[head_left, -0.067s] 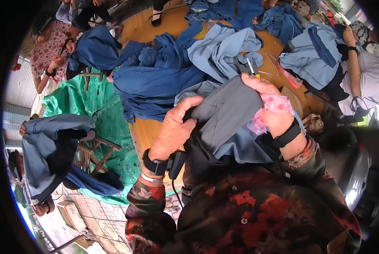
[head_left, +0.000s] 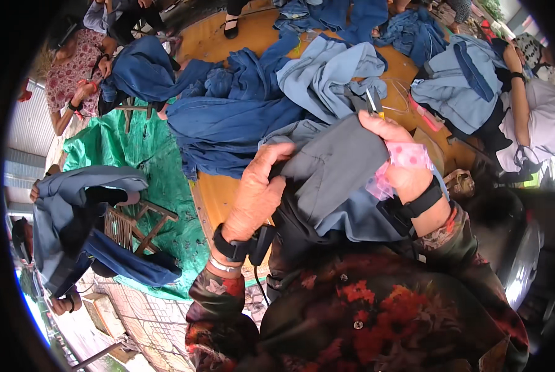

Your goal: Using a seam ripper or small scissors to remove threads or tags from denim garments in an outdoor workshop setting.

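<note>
A dark grey garment (head_left: 339, 167) is stretched between my two hands above my lap; its kind is not clear. My left hand (head_left: 257, 189) is closed on its left edge, thumb and fingers pinching the cloth. My right hand (head_left: 392, 133) is closed at its upper right, with the thumb on top and the other fingers hidden beneath. Just past the right thumb stick up the pointed blades of small thread snips (head_left: 373, 102), with a yellow part near the thumb; their handles are hidden by this hand. Light blue cloth (head_left: 358, 217) hangs below the grey part.
Dark blue denim (head_left: 228, 127) and light blue denim (head_left: 330, 74) lie heaped on the tan work surface (head_left: 218, 195) ahead. A green tarp (head_left: 156, 146) and a wooden stool (head_left: 147, 226) are at left. Co-workers handle garments on both sides. A black rounded seat (head_left: 491, 217) stands at right.
Both hands and the grey garment have shifted slightly to the right, the snips with them. At far left, a co-worker's grey-blue garment has swung and bunched a little.
</note>
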### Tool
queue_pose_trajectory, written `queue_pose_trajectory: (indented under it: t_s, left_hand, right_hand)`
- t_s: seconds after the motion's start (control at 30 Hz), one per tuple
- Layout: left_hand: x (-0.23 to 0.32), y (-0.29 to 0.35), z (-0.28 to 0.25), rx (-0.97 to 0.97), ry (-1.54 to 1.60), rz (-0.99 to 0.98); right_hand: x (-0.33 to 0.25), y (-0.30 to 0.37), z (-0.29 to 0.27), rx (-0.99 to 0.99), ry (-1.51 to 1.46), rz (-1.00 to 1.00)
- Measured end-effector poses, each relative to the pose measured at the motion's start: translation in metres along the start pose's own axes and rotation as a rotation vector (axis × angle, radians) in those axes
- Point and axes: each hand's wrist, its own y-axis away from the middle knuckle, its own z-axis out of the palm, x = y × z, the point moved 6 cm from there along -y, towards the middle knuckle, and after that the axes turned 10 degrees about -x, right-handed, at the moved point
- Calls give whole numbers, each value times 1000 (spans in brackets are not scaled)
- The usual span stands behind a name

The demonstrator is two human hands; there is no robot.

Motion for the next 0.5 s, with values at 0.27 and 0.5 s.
queue_pose_trajectory:
  t_s: [0.27,0.5]
  left_hand:
    - [-17,40,-17,259,-412,-333]
    - [-45,81,1,19,155,-555]
  right_hand:
    - [8,20,-21,101,165,-141]
    - [6,30,-28,59,369,-263]
